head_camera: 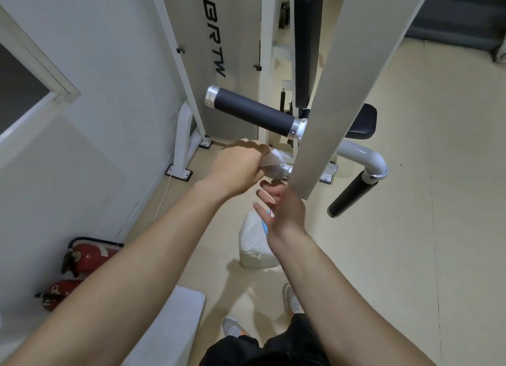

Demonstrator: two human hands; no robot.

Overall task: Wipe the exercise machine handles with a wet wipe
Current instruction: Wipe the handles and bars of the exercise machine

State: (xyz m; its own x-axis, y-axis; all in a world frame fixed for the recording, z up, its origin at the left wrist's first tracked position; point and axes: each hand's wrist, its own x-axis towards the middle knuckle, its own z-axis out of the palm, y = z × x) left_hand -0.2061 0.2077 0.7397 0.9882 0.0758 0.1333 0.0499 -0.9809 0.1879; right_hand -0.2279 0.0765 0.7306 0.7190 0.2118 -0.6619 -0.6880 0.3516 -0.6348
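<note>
My left hand (241,168) is closed around a white wet wipe (273,161), which wraps a lower handle of the white exercise machine; the handle itself is hidden under the wipe and hand. Just below it, my right hand (282,207) hovers with fingers spread and holds nothing. A black padded handle (253,112) with silver end caps sticks out to the left above my hands. Another black handle (351,194) hangs from a curved white tube at the right. A wide grey machine arm (336,92) crosses in front of them.
A white pack of wipes (254,245) lies on the beige floor below my hands. Two red fire extinguishers (85,259) stand against the left wall. The black seat (361,124) and back pad sit behind the arm. A grey bench corner (175,322) is near my legs.
</note>
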